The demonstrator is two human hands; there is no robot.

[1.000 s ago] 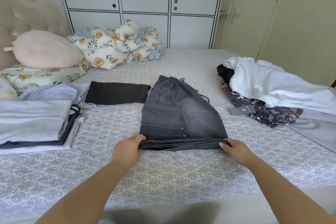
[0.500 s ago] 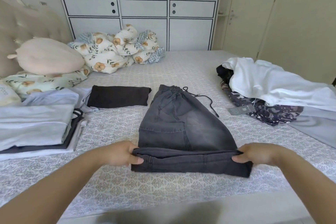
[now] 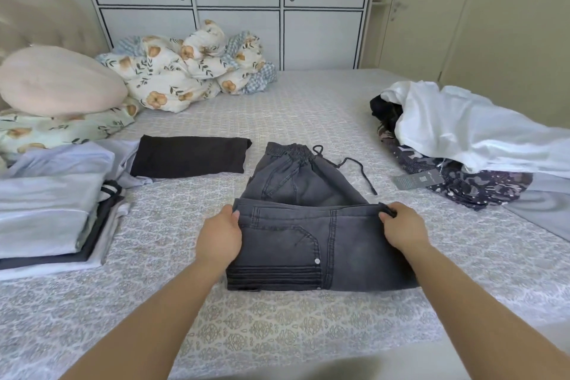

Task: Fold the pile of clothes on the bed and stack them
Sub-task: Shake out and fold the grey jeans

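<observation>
I saw the grey jeans (image 3: 311,225) lying on the bed (image 3: 308,327) near the middle of its near edge, their long axis running away from me toward the far edge, with the elastic waistband and its loose drawstring pointing at the cupboards. The leg end was doubled over onto the rest, so the near half lay as a flat panel with its fold line along the near side. My left hand (image 3: 219,237) gripped the left end of the turned-over hem, thumb on top and fingers curled under the cloth. My right hand (image 3: 401,228) pinched the right end of the same hem, fingers closed round a bunched corner. Both hands held that edge level, crosswise to the jeans' length, about halfway up the garment; whether the hem was touching the layer beneath or just above it I could not tell.

Toward the left edge of the bed sat a stack of folded clothes (image 3: 52,213), pale blue on top with darker pieces below. A folded dark brown garment (image 3: 189,157) lay flat between that stack and the jeans, just beside the waistband. Along the right edge was the unfolded pile (image 3: 468,145), a white piece draped over patterned dark fabric with a tag showing. A pink pillow (image 3: 58,82) and a floral duvet (image 3: 185,71) were bunched at the far left corner.
</observation>
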